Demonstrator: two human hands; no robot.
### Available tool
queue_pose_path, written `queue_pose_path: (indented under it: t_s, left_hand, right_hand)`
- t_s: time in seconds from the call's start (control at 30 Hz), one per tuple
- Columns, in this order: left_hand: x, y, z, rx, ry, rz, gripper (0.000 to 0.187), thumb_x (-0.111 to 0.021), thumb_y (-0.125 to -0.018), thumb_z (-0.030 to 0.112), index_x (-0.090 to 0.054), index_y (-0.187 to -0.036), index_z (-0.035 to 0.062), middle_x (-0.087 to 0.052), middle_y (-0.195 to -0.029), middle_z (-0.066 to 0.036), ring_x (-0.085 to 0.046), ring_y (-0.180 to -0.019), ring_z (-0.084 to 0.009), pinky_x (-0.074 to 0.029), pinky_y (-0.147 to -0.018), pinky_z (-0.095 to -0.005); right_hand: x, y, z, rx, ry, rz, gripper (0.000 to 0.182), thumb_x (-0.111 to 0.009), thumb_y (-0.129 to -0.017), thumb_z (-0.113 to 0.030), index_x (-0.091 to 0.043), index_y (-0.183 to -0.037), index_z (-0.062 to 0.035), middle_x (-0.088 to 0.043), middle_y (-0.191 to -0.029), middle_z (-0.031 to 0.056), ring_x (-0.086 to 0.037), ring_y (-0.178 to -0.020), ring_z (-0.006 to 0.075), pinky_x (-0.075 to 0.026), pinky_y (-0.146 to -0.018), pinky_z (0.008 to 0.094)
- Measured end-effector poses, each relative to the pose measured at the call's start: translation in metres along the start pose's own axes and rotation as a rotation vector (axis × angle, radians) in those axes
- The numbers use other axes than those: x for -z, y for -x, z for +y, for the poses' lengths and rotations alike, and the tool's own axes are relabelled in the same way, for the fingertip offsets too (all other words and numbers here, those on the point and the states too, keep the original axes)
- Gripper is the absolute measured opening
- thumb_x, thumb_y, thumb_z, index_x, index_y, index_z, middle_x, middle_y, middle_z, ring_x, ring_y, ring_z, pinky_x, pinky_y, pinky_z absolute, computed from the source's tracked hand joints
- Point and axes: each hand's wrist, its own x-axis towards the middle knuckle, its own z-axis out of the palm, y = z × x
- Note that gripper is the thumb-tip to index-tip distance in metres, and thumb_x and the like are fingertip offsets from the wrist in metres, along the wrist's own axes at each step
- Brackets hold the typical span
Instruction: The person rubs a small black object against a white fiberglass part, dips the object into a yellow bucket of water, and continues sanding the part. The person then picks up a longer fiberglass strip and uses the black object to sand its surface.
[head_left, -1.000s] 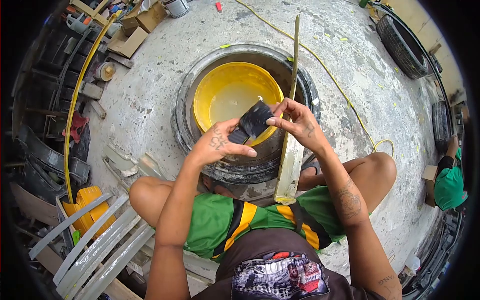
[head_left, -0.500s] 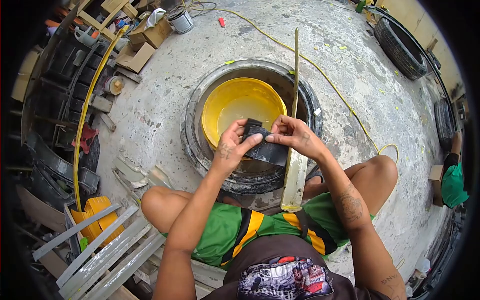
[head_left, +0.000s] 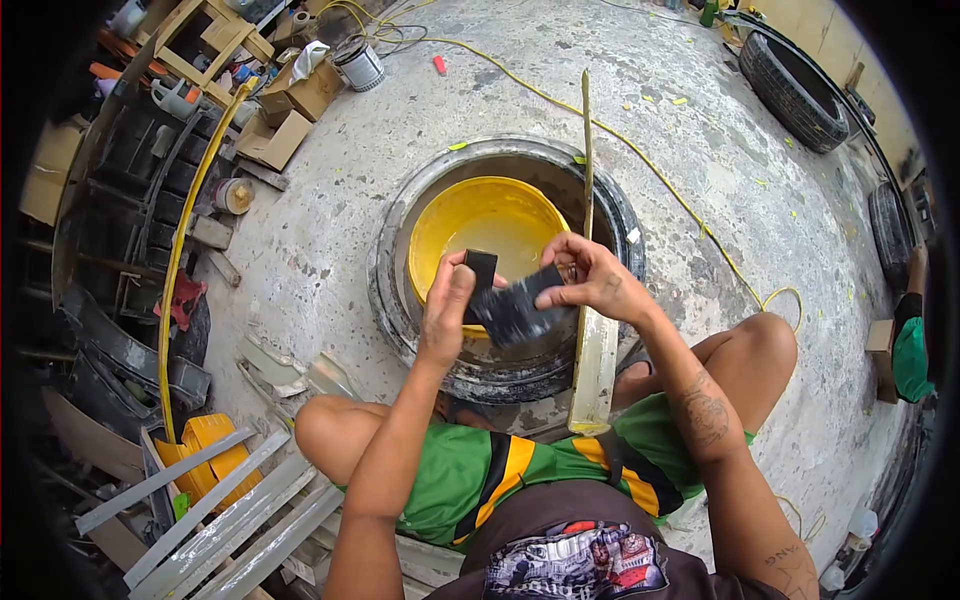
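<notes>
Between my hands is a bent, wet-looking piece of black sandpaper (head_left: 522, 318), blurred by motion in its middle. My left hand (head_left: 445, 312) is closed on its left part, where a flat flap stands up beside the thumb. With the thumb on top, my right hand (head_left: 602, 283) pinches the right end. Both hands are over the near rim of a yellow basin (head_left: 424, 222) holding cloudy liquid. Close by my right hand, a long pale strip (head_left: 592, 372) leans across the tire (head_left: 385, 318) around the basin, its near end by my shorts.
Grey strips (head_left: 215, 520) lie at lower left near a yellow container (head_left: 210, 455). A yellow cord (head_left: 640, 150) crosses the concrete floor. Dark parts and cardboard boxes (head_left: 275, 140) line the left side; a tire (head_left: 795, 92) lies at upper right. At far right is a person's green garment (head_left: 912, 360).
The sandpaper has opened out between my hands, with a flap now upright at the left. My right hand has shifted slightly, my left hand has moved left and turned. The view has tilted a little.
</notes>
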Motion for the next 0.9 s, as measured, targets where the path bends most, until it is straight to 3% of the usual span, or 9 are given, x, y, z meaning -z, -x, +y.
queue_pose_path:
  t_s: [0.07,0.13,0.27,0.4,0.53,0.6,0.67,0.73,0.9]
  left_hand:
    - [0.013,-0.004,0.006,0.204,0.207,-0.238,0.050,-0.061,-0.108,0.036,-0.049,-0.141,0.0008,-0.067,-0.124,-0.011,-0.063,-0.109,-0.0133,-0.051,-0.095,-0.0290]
    - [-0.001,-0.001,0.012,0.130,-0.041,-0.325,0.050,-0.070,-0.103,0.029,-0.051,-0.141,0.0031,-0.066,-0.125,-0.012,-0.063,-0.113,-0.0157,-0.050,-0.098,-0.0303]
    - [-0.015,0.002,0.000,0.017,-0.240,-0.235,0.050,-0.075,-0.095,0.008,-0.053,-0.140,0.0026,-0.063,-0.130,-0.008,-0.060,-0.121,-0.0167,-0.046,-0.106,-0.0308]
    - [-0.018,0.000,-0.005,0.004,0.089,0.031,0.042,-0.074,-0.096,0.007,-0.055,-0.133,0.0029,-0.064,-0.129,-0.009,-0.061,-0.118,-0.0167,-0.047,-0.106,-0.0310]
    - [-0.016,0.001,-0.007,0.095,0.259,0.021,0.043,-0.068,-0.104,0.022,-0.055,-0.139,0.0010,-0.063,-0.130,-0.008,-0.060,-0.121,-0.0155,-0.046,-0.106,-0.0304]
    - [-0.013,0.001,-0.008,0.177,0.380,-0.028,0.043,-0.065,-0.106,0.025,-0.056,-0.140,0.0013,-0.064,-0.132,-0.009,-0.061,-0.120,-0.0149,-0.047,-0.106,-0.0305]
    - [-0.014,0.001,-0.013,0.117,0.151,-0.147,0.046,-0.059,-0.109,0.030,-0.056,-0.145,0.0015,-0.064,-0.134,-0.008,-0.061,-0.122,-0.0143,-0.048,-0.105,-0.0302]
    - [-0.016,0.001,-0.014,0.098,-0.059,-0.196,0.045,-0.058,-0.110,0.026,-0.054,-0.147,0.0015,-0.064,-0.134,-0.008,-0.062,-0.122,-0.0145,-0.049,-0.105,-0.0303]
    - [-0.019,0.004,-0.009,0.143,0.289,-0.093,0.041,-0.056,-0.111,0.027,-0.059,-0.143,0.0011,-0.067,-0.126,-0.007,-0.064,-0.115,-0.0121,-0.051,-0.102,-0.0290]
  right_hand:
    - [0.007,0.005,-0.017,-0.093,0.279,-0.200,0.042,-0.091,-0.081,-0.010,-0.062,-0.111,-0.0074,-0.065,-0.100,-0.0037,-0.062,-0.092,0.0072,-0.051,-0.083,0.0226]
    - [0.002,0.007,-0.019,-0.127,0.379,-0.231,0.045,-0.091,-0.081,-0.013,-0.064,-0.115,-0.0076,-0.065,-0.102,-0.0023,-0.060,-0.087,0.0072,-0.051,-0.080,0.0234]
    - [-0.011,0.009,-0.007,-0.039,0.095,0.151,0.064,-0.088,-0.086,-0.016,-0.055,-0.139,-0.0075,-0.064,-0.112,0.0049,-0.063,-0.090,0.0093,-0.054,-0.080,0.0264]
    - [-0.021,0.012,0.018,-0.301,-0.246,0.245,0.037,-0.080,-0.097,-0.024,-0.060,-0.122,-0.0064,-0.067,-0.102,0.0005,-0.066,-0.091,0.0096,-0.055,-0.081,0.0261]
    - [-0.024,0.010,0.027,-0.212,-0.296,0.302,0.015,-0.072,-0.102,-0.021,-0.065,-0.106,-0.0083,-0.067,-0.092,-0.0026,-0.065,-0.083,0.0067,-0.053,-0.077,0.0225]
    - [-0.023,0.008,0.021,-0.205,-0.182,0.327,0.019,-0.073,-0.102,-0.023,-0.066,-0.108,-0.0059,-0.066,-0.088,-0.0038,-0.063,-0.081,0.0056,-0.050,-0.074,0.0217]
    - [-0.023,0.006,0.019,-0.021,0.265,0.197,0.024,-0.073,-0.102,-0.024,-0.067,-0.109,-0.0023,-0.066,-0.090,-0.0032,-0.061,-0.081,0.0059,-0.049,-0.074,0.0227]
    - [-0.030,0.006,0.018,-0.033,0.215,0.220,0.024,-0.076,-0.099,-0.021,-0.069,-0.108,0.0005,-0.067,-0.091,-0.0016,-0.060,-0.081,0.0070,-0.048,-0.074,0.0238]
    - [-0.023,0.006,0.014,0.030,0.184,0.221,0.033,-0.082,-0.093,-0.016,-0.066,-0.118,0.0010,-0.069,-0.092,0.0006,-0.062,-0.084,0.0070,-0.051,-0.078,0.0243]
